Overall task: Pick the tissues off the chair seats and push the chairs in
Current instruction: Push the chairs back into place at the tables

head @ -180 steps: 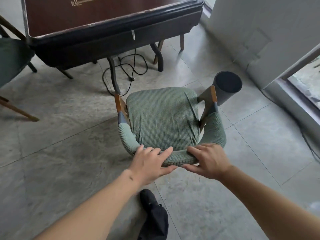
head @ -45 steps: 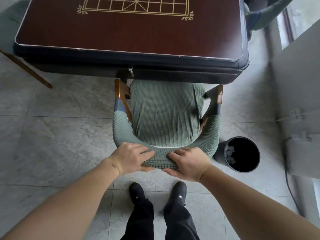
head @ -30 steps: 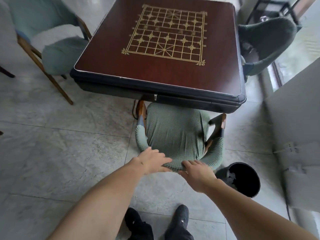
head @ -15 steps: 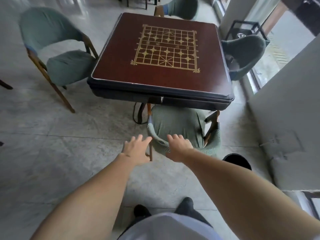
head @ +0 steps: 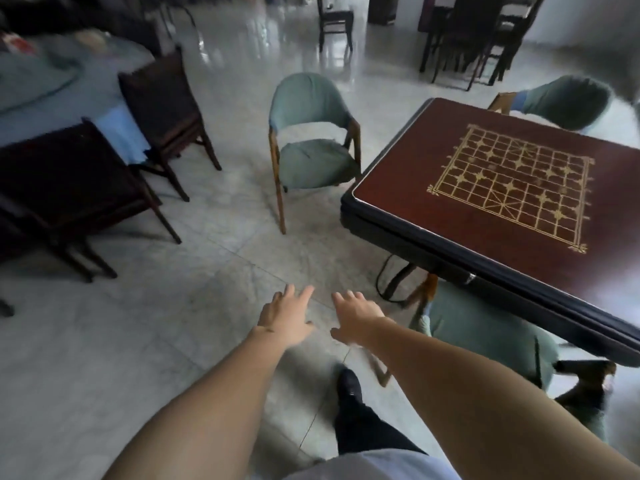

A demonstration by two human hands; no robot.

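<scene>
Near chair [head: 491,336], at 4 o'clock, sits tucked under the table [head: 485,209]. Chair [head: 311,140] at 12 o'clock stands pulled out; no tissue discernible on its seat. Left hand [head: 285,318] and right hand [head: 356,317] are empty, fingers extended.

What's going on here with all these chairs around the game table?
A person is tidying the seating. One green chair sits tucked under the near edge of the chessboard table. Both hands, left and right, are stretched out open over the floor and hold nothing. Another green chair stands pulled out beside the table's left side, not yet pushed in; it looks like the next one. Whether a tissue lies on its seat is too blurred to tell.
</scene>
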